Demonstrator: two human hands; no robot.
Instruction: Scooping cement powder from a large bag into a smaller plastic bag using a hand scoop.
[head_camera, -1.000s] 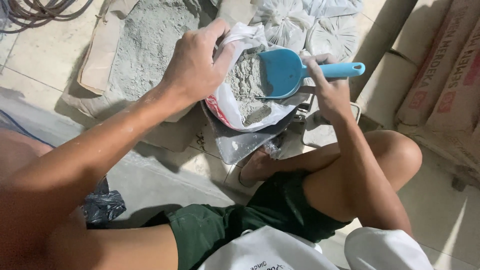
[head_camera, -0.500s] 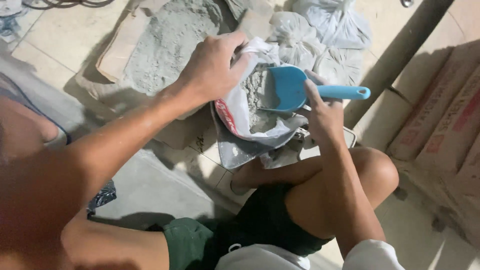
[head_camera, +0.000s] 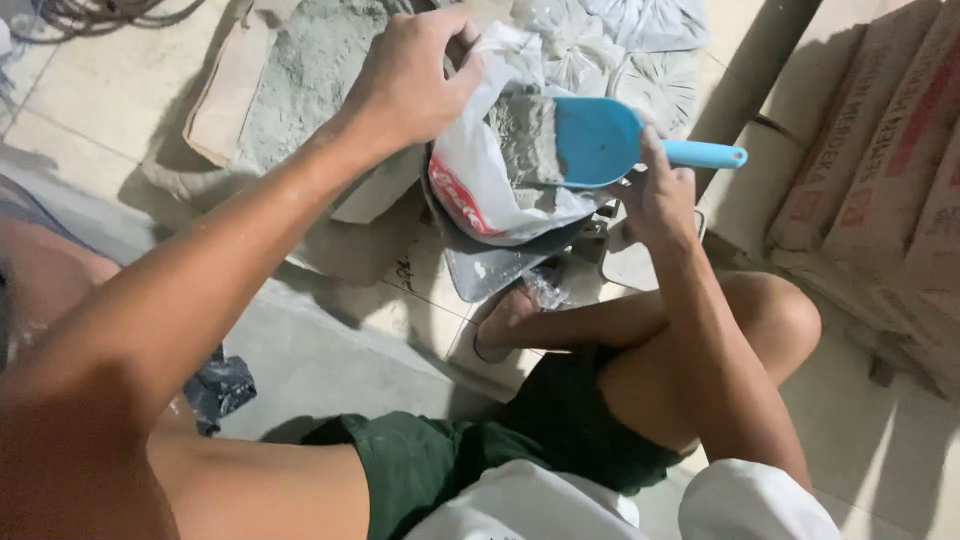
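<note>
— Left hand (head_camera: 415, 75) first: how is it set?

— Reaching forward on a nearly straight arm, knuckles up, fingers and thumb pinched shut on the upper edge of a white plastic bag (head_camera: 490, 165), holding its mouth open.

— And the right hand (head_camera: 655, 195)?

— Forearm rising from beside the bent knee, wrist cocked back. Its fingers are curled closed round the handle of a blue scoop (head_camera: 610, 140), with the forefinger laid up along the back of the bowl. The scoop lies roughly level, its bowl at the bag's mouth, with grey powder (head_camera: 525, 135) at its front lip and inside the bag.

— Where does the bag sit?

— In a dark metal pan (head_camera: 490, 265) on the tiled floor, just ahead of the person's bare foot (head_camera: 505, 315).

— Counts?

— One scoop, one open bag, one pan. Behind the bag, several filled and tied clear bags (head_camera: 600, 45), at least three, though where one ends and the next begins I cannot tell. One torn paper sack (head_camera: 240, 90) at the left, spilling a heap of grey powder. Stacked paper sacks (head_camera: 880, 170) at the right, at least three, and one dark post (head_camera: 755, 65) between them and the scoop.
</note>
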